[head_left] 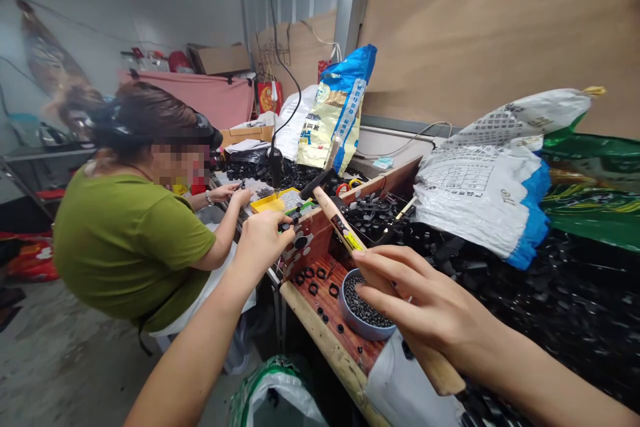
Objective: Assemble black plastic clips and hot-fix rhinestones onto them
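At the bench's near edge, the left hand [263, 235] pinched a light, stiff black part [285, 227], while the right hand [425, 310] lay fingers-straight, grip unclear, on the hammer [337, 219], likely head-heavy, best held low on its handle.

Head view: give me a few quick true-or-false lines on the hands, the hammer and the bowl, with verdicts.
1. The right hand holds a hammer by its wooden handle. True.
2. The bowl is empty. False: it is full of small dark pieces.
3. The left hand holds nothing. False: it pinches a small black part at the edge of the wooden box.
4. A person in a green shirt works at the left. True.
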`<state>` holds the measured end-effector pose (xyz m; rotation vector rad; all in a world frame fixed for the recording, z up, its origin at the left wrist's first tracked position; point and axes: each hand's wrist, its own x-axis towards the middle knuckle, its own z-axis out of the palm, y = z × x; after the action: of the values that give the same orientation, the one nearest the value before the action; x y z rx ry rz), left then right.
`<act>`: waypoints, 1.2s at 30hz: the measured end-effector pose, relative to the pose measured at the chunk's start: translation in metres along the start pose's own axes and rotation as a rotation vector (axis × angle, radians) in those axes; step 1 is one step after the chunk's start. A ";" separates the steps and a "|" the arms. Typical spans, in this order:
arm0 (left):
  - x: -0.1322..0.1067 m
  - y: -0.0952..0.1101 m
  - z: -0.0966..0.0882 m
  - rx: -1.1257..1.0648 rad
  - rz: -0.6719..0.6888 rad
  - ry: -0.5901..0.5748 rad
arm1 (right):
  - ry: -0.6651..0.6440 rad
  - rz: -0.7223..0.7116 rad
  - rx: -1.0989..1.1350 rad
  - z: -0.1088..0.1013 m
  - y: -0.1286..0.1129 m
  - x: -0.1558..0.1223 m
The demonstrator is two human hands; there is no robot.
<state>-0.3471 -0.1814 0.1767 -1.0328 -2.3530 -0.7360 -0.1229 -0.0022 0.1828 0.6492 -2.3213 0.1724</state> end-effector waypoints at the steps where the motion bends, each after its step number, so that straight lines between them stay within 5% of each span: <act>1: 0.001 0.001 -0.001 0.008 0.001 -0.003 | -0.050 -0.079 -0.063 -0.001 0.000 0.005; 7: 0.002 0.002 0.001 0.008 -0.035 0.000 | -0.237 -0.277 -0.248 -0.002 0.005 0.020; 17: 0.002 0.003 -0.003 0.007 -0.077 -0.052 | -0.248 -0.341 -0.264 -0.014 0.004 0.028; 36: 0.000 -0.005 0.009 -0.057 -0.055 -0.006 | -0.191 -0.163 -0.139 -0.021 -0.016 0.015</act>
<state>-0.3529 -0.1786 0.1687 -0.9992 -2.3866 -0.8253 -0.1118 -0.0159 0.2079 0.8096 -2.4220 -0.1307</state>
